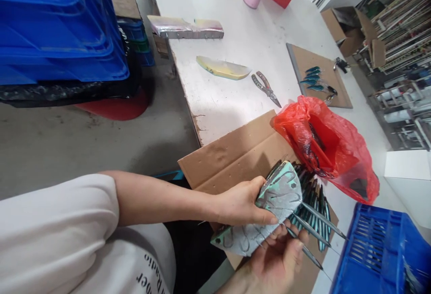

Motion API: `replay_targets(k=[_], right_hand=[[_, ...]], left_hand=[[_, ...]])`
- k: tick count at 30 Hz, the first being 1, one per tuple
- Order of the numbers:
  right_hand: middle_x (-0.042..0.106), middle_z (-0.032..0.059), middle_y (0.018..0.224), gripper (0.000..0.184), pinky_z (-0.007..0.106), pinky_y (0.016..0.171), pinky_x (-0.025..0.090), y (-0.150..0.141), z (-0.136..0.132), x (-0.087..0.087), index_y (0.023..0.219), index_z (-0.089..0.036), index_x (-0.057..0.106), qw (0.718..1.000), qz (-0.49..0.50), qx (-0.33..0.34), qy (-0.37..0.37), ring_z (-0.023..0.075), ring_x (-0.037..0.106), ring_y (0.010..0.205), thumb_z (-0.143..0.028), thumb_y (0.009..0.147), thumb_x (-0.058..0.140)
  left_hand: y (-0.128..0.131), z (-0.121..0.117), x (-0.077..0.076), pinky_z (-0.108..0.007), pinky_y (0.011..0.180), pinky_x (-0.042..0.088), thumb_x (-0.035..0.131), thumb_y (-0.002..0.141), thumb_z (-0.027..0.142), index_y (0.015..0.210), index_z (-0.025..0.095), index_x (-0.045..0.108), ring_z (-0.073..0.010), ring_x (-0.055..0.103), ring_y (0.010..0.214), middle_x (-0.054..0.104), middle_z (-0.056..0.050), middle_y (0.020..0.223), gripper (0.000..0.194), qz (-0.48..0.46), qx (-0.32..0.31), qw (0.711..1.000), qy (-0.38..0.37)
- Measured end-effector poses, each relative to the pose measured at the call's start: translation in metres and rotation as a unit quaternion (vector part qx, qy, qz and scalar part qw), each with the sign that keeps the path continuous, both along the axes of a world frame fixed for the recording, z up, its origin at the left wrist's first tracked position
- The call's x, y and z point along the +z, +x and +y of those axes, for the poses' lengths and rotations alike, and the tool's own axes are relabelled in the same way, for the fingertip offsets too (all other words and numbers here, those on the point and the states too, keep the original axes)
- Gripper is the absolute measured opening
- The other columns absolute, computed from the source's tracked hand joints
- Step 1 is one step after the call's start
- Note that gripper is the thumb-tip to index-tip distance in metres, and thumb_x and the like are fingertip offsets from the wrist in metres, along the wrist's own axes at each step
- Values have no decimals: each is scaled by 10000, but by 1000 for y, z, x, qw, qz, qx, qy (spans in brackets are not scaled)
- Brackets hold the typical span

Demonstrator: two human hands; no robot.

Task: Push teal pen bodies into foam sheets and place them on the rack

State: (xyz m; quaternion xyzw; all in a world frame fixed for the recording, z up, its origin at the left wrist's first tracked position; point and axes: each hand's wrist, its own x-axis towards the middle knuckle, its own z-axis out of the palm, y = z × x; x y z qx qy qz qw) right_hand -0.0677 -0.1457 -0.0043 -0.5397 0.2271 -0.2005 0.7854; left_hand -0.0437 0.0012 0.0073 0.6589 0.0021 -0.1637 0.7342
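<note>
— How are the hands placed?
— The right hand [281, 258] lies palm up underneath, fingers curled around a grey-green curved board [266, 213] stuck with dark pins [311, 215]. The left hand [240, 204] reaches across, forearm level, thumb pinching the board's upper edge.
— And where's the board?
— Held over the cardboard sheet [232, 155] at the table [235, 2] edge, beside a red bag [328, 146].

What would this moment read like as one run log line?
left hand: grips grey-green curved foam block | right hand: supports block below | slim dark metal lures: stuck in block | red plastic bag: beside
</note>
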Motion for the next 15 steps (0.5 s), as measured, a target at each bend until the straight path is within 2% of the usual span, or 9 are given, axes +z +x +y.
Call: replay_targets(k=[5, 15], right_hand=[[617, -31, 840, 166, 135, 647, 514, 1, -3, -4, 890, -211, 616, 999, 5, 32, 25, 51, 599, 780, -208, 732, 565], [635, -54, 836, 208, 140, 693, 515, 2, 1, 0, 886, -211, 604, 999, 17, 6, 47, 56, 603, 803, -175, 682, 618]], left_hand=[[0, 0, -1, -225, 586, 411, 642, 634, 388, 948, 182, 446, -158, 535, 755, 565, -9, 864, 423, 3, 4, 1000, 2], [-1, -4, -1, -215, 538, 392, 615, 652, 409, 939, 185, 427, -157, 539, 719, 560, -8, 819, 409, 5, 18, 999, 32]])
